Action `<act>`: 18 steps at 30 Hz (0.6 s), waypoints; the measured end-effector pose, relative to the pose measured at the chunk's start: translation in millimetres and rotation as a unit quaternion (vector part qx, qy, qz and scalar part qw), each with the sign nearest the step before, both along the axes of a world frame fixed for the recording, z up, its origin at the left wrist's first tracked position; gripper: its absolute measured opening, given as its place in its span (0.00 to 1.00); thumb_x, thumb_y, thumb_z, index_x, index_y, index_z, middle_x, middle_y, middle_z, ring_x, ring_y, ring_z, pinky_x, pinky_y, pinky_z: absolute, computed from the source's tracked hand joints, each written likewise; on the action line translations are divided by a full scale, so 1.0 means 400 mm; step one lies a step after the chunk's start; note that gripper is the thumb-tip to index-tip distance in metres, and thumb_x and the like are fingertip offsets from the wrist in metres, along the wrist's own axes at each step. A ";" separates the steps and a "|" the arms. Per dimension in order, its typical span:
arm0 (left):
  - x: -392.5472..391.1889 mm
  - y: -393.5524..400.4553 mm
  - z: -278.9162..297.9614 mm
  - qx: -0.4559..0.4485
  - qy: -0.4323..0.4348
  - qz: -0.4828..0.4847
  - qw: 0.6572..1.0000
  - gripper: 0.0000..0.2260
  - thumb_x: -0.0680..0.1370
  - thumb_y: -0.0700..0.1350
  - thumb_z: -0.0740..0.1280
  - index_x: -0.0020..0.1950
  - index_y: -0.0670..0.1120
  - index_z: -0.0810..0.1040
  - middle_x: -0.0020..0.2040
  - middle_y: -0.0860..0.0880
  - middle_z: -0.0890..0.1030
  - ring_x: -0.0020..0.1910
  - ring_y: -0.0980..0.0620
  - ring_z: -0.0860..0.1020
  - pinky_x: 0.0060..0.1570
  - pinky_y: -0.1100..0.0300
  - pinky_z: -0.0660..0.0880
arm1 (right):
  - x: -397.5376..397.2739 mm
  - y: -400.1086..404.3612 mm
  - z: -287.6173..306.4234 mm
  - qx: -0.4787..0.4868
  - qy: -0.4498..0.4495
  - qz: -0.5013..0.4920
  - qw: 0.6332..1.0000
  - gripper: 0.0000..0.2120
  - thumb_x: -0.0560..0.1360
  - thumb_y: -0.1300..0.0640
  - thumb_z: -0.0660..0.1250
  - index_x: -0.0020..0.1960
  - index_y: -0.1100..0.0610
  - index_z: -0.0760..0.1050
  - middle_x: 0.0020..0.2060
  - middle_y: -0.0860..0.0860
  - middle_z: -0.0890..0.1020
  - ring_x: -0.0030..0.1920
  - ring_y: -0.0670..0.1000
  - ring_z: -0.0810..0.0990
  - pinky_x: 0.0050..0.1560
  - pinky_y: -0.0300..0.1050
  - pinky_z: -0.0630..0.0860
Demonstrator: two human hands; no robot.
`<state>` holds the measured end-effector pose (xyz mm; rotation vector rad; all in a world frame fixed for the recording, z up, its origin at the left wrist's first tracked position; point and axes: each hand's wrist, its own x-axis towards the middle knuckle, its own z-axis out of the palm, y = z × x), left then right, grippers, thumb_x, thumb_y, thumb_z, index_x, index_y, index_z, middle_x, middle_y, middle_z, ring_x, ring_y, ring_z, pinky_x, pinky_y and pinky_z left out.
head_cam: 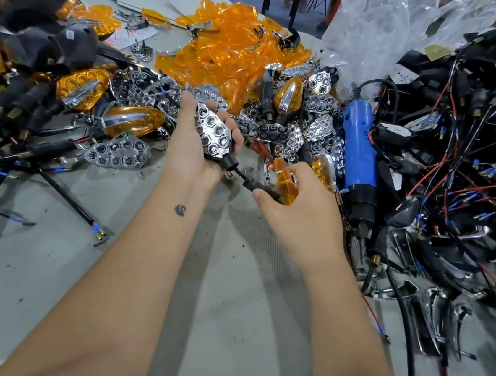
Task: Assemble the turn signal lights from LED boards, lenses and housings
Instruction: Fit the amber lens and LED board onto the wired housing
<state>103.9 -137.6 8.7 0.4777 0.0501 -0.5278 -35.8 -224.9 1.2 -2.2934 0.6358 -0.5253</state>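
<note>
Step in hand, by judgement: fitting a lens onto a loaded housing.

Finished lights (82,88), upper left of frame: amber-fronted, heaped with black stalks.

Left hand (192,147), centre: grip closed round a black housing (216,131) with its chrome honeycomb reflector facing up; stalk points lower right.

Right hand (294,202), just right of centre: grip pinching an amber lens (286,180), thumb on the stalk's cable.

Next move likely calls for turning the lens face-up, matching its outline to the housing and pressing it home.

Lens heap (225,46), top centre: loose on the surface.

Blue screwdriver (358,157), right of centre: lying idle.

Clear bag (382,33), upper right: contents not discernible.

Wire tangle (476,152), right: unboxed.
</note>
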 end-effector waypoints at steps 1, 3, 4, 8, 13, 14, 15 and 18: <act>0.002 -0.002 0.001 0.003 0.005 0.006 1.000 0.20 0.83 0.58 0.57 0.41 0.45 0.73 0.30 0.50 0.76 0.27 0.54 0.76 0.26 0.63 0.75 | 0.000 0.001 0.001 -0.005 0.002 -0.002 1.000 0.13 0.73 0.44 0.72 0.45 0.46 0.69 0.34 0.44 0.78 0.34 0.44 0.77 0.37 0.47 0.76; 0.008 -0.005 0.000 0.017 0.011 0.019 1.000 0.19 0.83 0.57 0.57 0.42 0.44 0.73 0.30 0.49 0.76 0.26 0.53 0.76 0.26 0.62 0.75 | -0.002 0.004 0.002 -0.011 0.007 -0.001 1.000 0.14 0.73 0.43 0.71 0.44 0.47 0.68 0.33 0.44 0.77 0.33 0.44 0.76 0.35 0.46 0.74; 0.009 -0.005 0.000 0.025 0.012 0.023 0.999 0.18 0.84 0.56 0.57 0.42 0.44 0.73 0.30 0.49 0.76 0.26 0.53 0.76 0.25 0.62 0.75 | -0.002 0.006 0.002 -0.008 0.006 0.000 1.000 0.14 0.73 0.43 0.71 0.44 0.47 0.68 0.33 0.45 0.77 0.33 0.44 0.75 0.34 0.45 0.74; 0.011 -0.005 -0.002 0.063 -0.015 0.033 0.997 0.16 0.85 0.52 0.56 0.44 0.44 0.73 0.31 0.49 0.78 0.28 0.52 0.79 0.27 0.61 0.77 | 0.012 0.012 0.016 0.000 -0.031 -0.030 0.999 0.12 0.76 0.44 0.67 0.42 0.48 0.67 0.31 0.44 0.74 0.31 0.44 0.73 0.32 0.45 0.67; 0.005 -0.011 -0.004 0.119 -0.075 0.036 0.989 0.13 0.85 0.45 0.58 0.43 0.44 0.74 0.31 0.50 0.76 0.28 0.54 0.76 0.28 0.58 0.76 | 0.058 -0.009 0.047 -0.050 0.021 -0.039 0.998 0.16 0.76 0.42 0.65 0.56 0.51 0.67 0.45 0.46 0.75 0.45 0.49 0.76 0.41 0.47 0.71; 0.004 -0.011 -0.005 0.131 -0.087 0.038 0.987 0.13 0.85 0.44 0.58 0.42 0.44 0.75 0.31 0.50 0.76 0.28 0.54 0.75 0.29 0.57 0.76 | 0.068 -0.010 0.049 -0.085 0.045 -0.037 0.995 0.19 0.76 0.42 0.65 0.60 0.52 0.67 0.51 0.48 0.74 0.52 0.52 0.74 0.48 0.47 0.71; 0.003 -0.011 -0.006 0.138 -0.097 0.037 0.985 0.13 0.85 0.45 0.58 0.42 0.44 0.75 0.32 0.51 0.76 0.28 0.54 0.76 0.29 0.57 0.77 | 0.077 -0.009 0.050 -0.133 0.060 -0.039 0.988 0.22 0.77 0.42 0.65 0.64 0.53 0.67 0.57 0.51 0.72 0.58 0.54 0.71 0.55 0.49 0.68; -0.001 -0.008 -0.004 0.117 -0.097 0.001 0.988 0.15 0.84 0.47 0.58 0.39 0.47 0.73 0.32 0.51 0.76 0.30 0.54 0.76 0.32 0.60 0.76 | 0.099 0.017 0.058 -0.233 0.021 -0.045 0.971 0.25 0.77 0.42 0.65 0.69 0.53 0.69 0.66 0.55 0.67 0.67 0.56 0.62 0.65 0.51 0.59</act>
